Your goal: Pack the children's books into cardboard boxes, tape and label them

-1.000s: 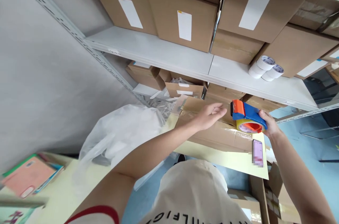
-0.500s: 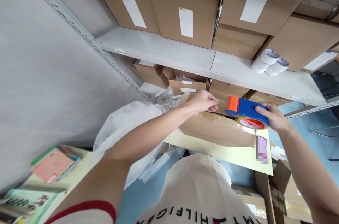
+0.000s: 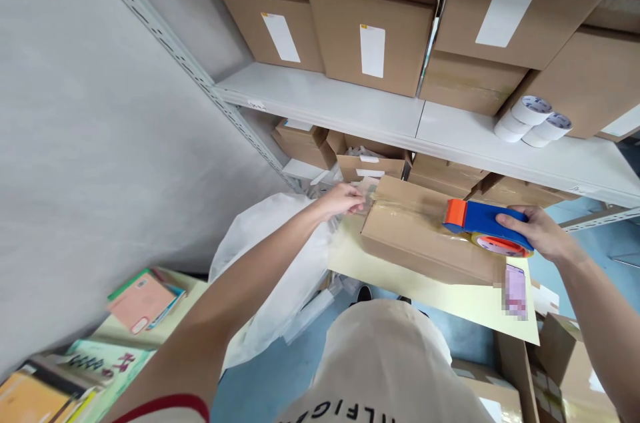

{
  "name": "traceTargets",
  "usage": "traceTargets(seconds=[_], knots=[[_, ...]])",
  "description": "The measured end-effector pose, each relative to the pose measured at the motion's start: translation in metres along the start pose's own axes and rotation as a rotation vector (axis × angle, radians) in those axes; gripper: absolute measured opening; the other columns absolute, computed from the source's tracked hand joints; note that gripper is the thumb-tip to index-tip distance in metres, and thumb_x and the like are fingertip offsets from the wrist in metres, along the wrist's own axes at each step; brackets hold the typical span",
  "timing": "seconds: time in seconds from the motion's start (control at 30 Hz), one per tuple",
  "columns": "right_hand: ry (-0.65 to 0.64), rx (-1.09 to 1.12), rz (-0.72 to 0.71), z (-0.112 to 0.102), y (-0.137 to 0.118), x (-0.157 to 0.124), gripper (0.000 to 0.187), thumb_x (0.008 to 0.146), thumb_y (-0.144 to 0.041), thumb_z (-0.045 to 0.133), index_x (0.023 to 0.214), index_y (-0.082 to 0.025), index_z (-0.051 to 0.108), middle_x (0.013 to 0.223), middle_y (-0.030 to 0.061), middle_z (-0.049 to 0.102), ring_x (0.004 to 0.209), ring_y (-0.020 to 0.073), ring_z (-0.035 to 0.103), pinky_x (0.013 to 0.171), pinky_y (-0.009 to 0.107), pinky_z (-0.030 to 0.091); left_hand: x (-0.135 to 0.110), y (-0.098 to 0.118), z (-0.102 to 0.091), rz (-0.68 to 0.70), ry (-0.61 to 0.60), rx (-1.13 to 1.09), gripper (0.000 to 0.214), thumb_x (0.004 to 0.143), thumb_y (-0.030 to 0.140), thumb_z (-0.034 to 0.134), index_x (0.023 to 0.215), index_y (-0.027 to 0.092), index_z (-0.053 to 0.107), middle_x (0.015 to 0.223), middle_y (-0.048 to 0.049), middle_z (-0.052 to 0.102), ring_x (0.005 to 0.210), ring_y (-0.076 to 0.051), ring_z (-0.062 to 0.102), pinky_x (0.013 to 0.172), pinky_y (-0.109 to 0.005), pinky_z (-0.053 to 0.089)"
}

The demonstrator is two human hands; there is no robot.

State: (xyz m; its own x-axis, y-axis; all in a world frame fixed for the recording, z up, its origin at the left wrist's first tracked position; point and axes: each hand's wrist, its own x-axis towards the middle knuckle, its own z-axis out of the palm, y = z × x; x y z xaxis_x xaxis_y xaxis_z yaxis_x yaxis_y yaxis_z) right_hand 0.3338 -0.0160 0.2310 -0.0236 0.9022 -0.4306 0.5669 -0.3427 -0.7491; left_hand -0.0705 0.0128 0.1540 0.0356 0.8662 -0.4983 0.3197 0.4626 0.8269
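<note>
A long brown cardboard box (image 3: 420,236) lies on a pale yellow table (image 3: 450,299). My right hand (image 3: 537,233) grips a blue and orange tape dispenser (image 3: 483,226) held over the box's right end. A strip of clear tape (image 3: 395,206) runs along the box top from the dispenser to the left end. My left hand (image 3: 343,199) pinches the tape's end at the box's far left edge, fingers closed on it.
White shelving (image 3: 400,119) with labelled cardboard boxes stands behind the table; white tape rolls (image 3: 533,119) sit on it at right. A white plastic bag (image 3: 273,256) hangs at the table's left. Books (image 3: 143,299) lie at lower left. A phone (image 3: 515,289) rests by the box.
My left hand moved leftward along the box top, drawing the tape's end to the far left edge. The dispenser stayed in my right hand over the right end. The view shifted.
</note>
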Motion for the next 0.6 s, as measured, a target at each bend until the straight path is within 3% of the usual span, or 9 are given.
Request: traceTargets(seconds=[0.17,0.27,0.33,0.4,0.47,0.53,0.6], knots=[[0.020,0.000,0.027,0.004,0.002,-0.001,0.062,0.053,-0.075,0.078,0.072,-0.017,0.066,0.060,0.0036,0.068,0.055,0.0170,0.057,0.051,0.029,0.043,0.003,-0.011,0.014,0.144,0.061,0.322,0.016,0.081,0.027,0.057,0.073,0.019,0.069,0.073,-0.0029,0.073,0.067,-0.017,0.068,0.067,-0.028,0.053],[0.034,0.006,0.027,0.004,0.003,-0.001,0.061,0.052,-0.073,0.080,0.070,-0.017,0.065,0.059,0.0028,0.066,0.055,0.0158,0.055,0.051,0.028,0.041,0.006,-0.010,0.012,0.230,0.181,0.603,0.038,0.078,0.028,0.059,0.113,0.020,0.071,0.094,-0.0071,0.078,0.097,-0.027,0.072,0.087,-0.035,0.053],[0.043,0.008,0.021,0.004,0.003,0.000,0.061,0.053,-0.073,0.080,0.071,-0.017,0.065,0.060,0.0031,0.066,0.056,0.0157,0.055,0.052,0.028,0.041,0.010,-0.012,0.009,0.226,0.235,0.670,0.068,0.076,0.032,0.064,0.142,0.020,0.053,0.114,-0.0105,0.075,0.113,-0.032,0.067,0.096,-0.040,0.051],[0.051,0.002,0.021,0.004,0.004,0.000,0.062,0.054,-0.074,0.079,0.072,-0.016,0.066,0.062,0.0040,0.067,0.057,0.0163,0.055,0.053,0.028,0.042,0.014,-0.017,0.008,0.238,0.230,0.622,0.083,0.076,0.037,0.064,0.153,0.019,0.037,0.135,-0.0131,0.065,0.127,-0.033,0.059,0.105,-0.043,0.047],[0.051,-0.006,0.018,0.004,0.005,0.000,0.063,0.054,-0.075,0.078,0.073,-0.016,0.066,0.063,0.0045,0.067,0.058,0.0165,0.055,0.054,0.029,0.042,0.017,-0.026,0.014,0.287,0.179,0.458,0.081,0.082,0.044,0.056,0.155,0.017,0.033,0.152,-0.0129,0.048,0.140,-0.029,0.047,0.113,-0.042,0.040],[0.049,-0.015,0.004,0.004,0.006,0.000,0.062,0.055,-0.075,0.077,0.070,-0.016,0.065,0.061,0.0039,0.065,0.056,0.0159,0.054,0.053,0.029,0.041,0.016,-0.037,0.026,0.332,0.066,0.222,0.078,0.089,0.051,0.041,0.157,0.016,0.028,0.161,-0.0096,0.033,0.148,-0.024,0.035,0.117,-0.039,0.035],[0.053,-0.020,-0.016,0.003,0.006,0.000,0.062,0.055,-0.075,0.077,0.068,-0.016,0.063,0.059,0.0029,0.063,0.055,0.0152,0.052,0.051,0.028,0.040,0.012,-0.047,0.039,0.349,-0.059,0.026,0.079,0.093,0.063,0.027,0.159,0.019,0.023,0.163,-0.0056,0.029,0.150,-0.022,0.031,0.118,-0.038,0.035]])
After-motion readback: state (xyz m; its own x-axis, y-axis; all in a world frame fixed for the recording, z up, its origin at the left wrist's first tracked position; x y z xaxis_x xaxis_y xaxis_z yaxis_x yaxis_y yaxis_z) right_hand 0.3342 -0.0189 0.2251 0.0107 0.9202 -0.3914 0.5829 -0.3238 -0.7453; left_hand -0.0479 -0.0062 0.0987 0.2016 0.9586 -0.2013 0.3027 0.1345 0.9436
